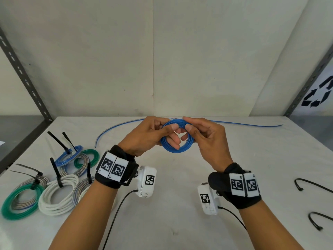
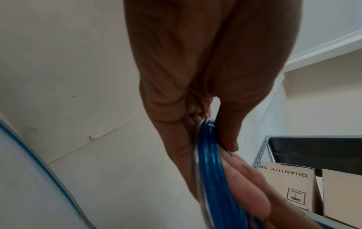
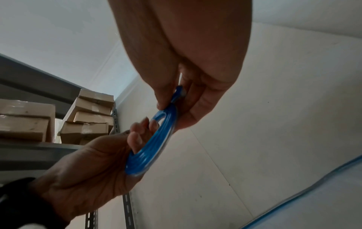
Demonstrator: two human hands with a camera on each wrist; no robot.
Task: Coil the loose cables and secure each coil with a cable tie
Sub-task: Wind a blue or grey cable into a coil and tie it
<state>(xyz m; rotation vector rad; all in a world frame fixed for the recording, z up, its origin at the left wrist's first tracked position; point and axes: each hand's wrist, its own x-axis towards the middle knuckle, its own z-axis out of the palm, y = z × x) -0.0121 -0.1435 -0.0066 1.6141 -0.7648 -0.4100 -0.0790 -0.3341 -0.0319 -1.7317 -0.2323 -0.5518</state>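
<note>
At the centre of the head view, the left hand (image 1: 146, 136) and right hand (image 1: 207, 139) both pinch a round coil of glossy blue plastic cable (image 1: 177, 136) above the white tabletop (image 1: 171, 204). The uncoiled blue tail (image 1: 252, 124) trails along the table's far edge. Risk: springy loops could fan apart if either pinch slackens reaching for the black cable ties (image 1: 306, 183) at lower right

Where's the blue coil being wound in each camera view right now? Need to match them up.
Head: blue coil at centre, above the table, held between both hands.
Left wrist: lower centre, seen edge-on, under the thumb.
Right wrist: centre, curving strip.
Shared landmark: the loose blue cable tail on the table, at each wrist view's lower corner.
</note>
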